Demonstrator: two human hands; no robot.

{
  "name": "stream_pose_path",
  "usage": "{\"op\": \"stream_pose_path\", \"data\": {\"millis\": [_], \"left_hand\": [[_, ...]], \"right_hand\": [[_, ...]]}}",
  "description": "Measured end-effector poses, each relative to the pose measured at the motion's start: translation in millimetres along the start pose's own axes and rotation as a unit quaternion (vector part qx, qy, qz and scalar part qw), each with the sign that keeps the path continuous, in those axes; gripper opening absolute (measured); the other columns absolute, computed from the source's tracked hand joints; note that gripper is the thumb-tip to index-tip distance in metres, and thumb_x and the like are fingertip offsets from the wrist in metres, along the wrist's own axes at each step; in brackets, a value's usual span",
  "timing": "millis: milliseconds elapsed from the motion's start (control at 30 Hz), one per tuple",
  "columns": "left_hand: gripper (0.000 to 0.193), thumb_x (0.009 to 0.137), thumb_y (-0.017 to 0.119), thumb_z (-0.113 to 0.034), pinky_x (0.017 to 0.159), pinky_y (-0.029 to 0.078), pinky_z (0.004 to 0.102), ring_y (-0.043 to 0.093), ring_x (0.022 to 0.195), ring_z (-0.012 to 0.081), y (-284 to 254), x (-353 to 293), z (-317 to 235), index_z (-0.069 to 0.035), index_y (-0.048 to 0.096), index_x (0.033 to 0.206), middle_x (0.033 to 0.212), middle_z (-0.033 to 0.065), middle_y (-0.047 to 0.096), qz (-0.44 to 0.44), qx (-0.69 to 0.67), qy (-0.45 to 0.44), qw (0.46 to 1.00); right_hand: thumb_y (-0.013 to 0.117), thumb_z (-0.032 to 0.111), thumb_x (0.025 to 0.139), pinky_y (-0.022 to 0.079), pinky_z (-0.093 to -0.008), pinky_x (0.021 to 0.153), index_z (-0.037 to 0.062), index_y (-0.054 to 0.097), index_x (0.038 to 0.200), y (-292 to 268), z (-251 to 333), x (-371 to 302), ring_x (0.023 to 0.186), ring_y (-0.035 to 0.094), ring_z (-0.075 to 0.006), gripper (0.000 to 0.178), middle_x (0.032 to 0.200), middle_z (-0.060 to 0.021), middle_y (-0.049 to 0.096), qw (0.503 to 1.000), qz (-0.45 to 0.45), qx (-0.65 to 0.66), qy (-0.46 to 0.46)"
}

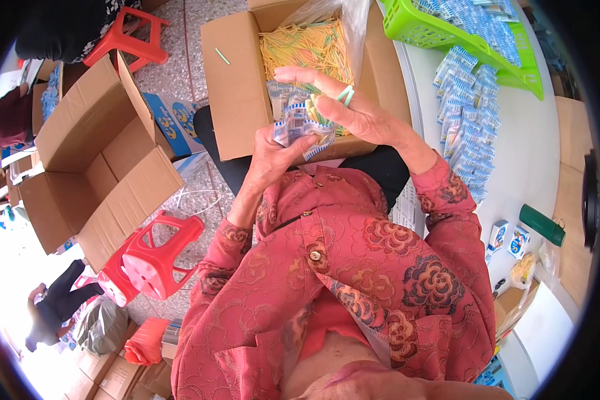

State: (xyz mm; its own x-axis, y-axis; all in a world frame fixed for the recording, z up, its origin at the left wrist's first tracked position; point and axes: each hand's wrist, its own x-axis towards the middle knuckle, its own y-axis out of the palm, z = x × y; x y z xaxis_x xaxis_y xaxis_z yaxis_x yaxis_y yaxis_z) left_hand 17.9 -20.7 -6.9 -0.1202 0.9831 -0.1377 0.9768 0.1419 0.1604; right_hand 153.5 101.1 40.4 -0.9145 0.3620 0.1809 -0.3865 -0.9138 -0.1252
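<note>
My left hand (273, 160) is closed around a bunch of small clear packets (293, 127) with blue-striped edges. My right hand (360, 117) is bent over the packets, its fingers stretched to the left and its thumb pressed against several short, thin pastel sticks (311, 110). Some yellow sticks stand in the mouth of a packet, and a pale green one (346, 95) pokes out beside the right thumb. Just beyond both hands, an open cardboard box (230, 100) holds a heap of loose yellow, orange and green sticks (306, 50). One green stick (222, 56) lies on its left flap.
To the right, a white table (533, 153) bears piled blue-striped packets (470, 127), a green basket (433, 27) of more packets and a green bottle (542, 225). At left stand an open cardboard box (106, 160) and red stools (160, 260). Another person sits at the upper left.
</note>
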Motion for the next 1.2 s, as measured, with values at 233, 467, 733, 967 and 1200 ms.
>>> {"op": "stream_pose_path", "data": {"millis": [233,467,733,967,1200], "left_hand": [[0.015,0.077,0.066,-0.008,0.060,0.044,0.0207,0.051,0.069,0.0035,-4.8,1.0,4.2,0.000,0.064,0.089,0.076,-0.0021,0.061,0.013,0.075,0.021,0.997],[0.016,0.079,0.064,-0.007,0.063,0.044,0.0202,0.052,0.071,0.0040,-2.0,-0.3,-5.2,0.000,0.063,0.093,0.079,-0.0009,0.062,-0.033,-0.015,0.020,0.999],[0.017,0.081,0.063,-0.009,0.064,0.044,0.0202,0.052,0.072,0.0042,-13.8,1.5,-6.5,0.001,0.063,0.095,0.081,-0.0002,0.062,-0.074,-0.022,0.072,0.994],[0.018,0.082,0.061,-0.010,0.064,0.044,0.0211,0.051,0.072,0.0044,-15.2,7.5,-19.2,0.001,0.062,0.096,0.081,-0.0015,0.061,-0.045,0.054,0.092,0.993],[0.026,0.089,0.047,-0.016,0.071,0.047,0.0269,0.061,0.076,0.0155,-14.6,19.2,-22.4,0.005,0.055,0.104,0.086,0.0101,0.064,-0.084,-0.013,0.064,0.994]], "right_hand": [[0.029,0.046,0.092,0.017,-0.0369,0.105,0.0003,0.033,0.130,-6.0,5.6,7.3,0.129,0.025,-0.0234,0.059,0.134,-0.0119,0.035,0.998,-0.008,-0.064,-0.011],[0.031,0.040,0.093,0.024,-0.0357,0.102,0.0034,0.045,0.122,-12.9,7.7,6.3,0.123,0.035,-0.0229,0.049,0.129,-0.0110,0.042,0.996,-0.027,-0.076,-0.029],[0.043,0.024,0.092,0.036,-0.0210,0.060,0.0057,0.051,0.110,-16.3,4.1,-12.0,0.066,0.042,-0.0063,0.027,0.077,0.0024,0.049,0.994,-0.068,-0.002,0.088],[0.052,0.014,0.086,0.036,-0.0269,0.050,0.0006,0.053,0.084,-7.5,19.1,-7.2,0.055,0.042,-0.0084,0.013,0.058,-0.0061,0.042,0.967,-0.109,-0.224,0.053],[0.050,0.014,0.087,0.035,-0.0267,0.049,-0.0001,0.050,0.079,-30.0,25.2,-5.3,0.055,0.040,-0.0074,0.016,0.058,-0.0067,0.040,0.935,-0.185,-0.293,0.069]]}}
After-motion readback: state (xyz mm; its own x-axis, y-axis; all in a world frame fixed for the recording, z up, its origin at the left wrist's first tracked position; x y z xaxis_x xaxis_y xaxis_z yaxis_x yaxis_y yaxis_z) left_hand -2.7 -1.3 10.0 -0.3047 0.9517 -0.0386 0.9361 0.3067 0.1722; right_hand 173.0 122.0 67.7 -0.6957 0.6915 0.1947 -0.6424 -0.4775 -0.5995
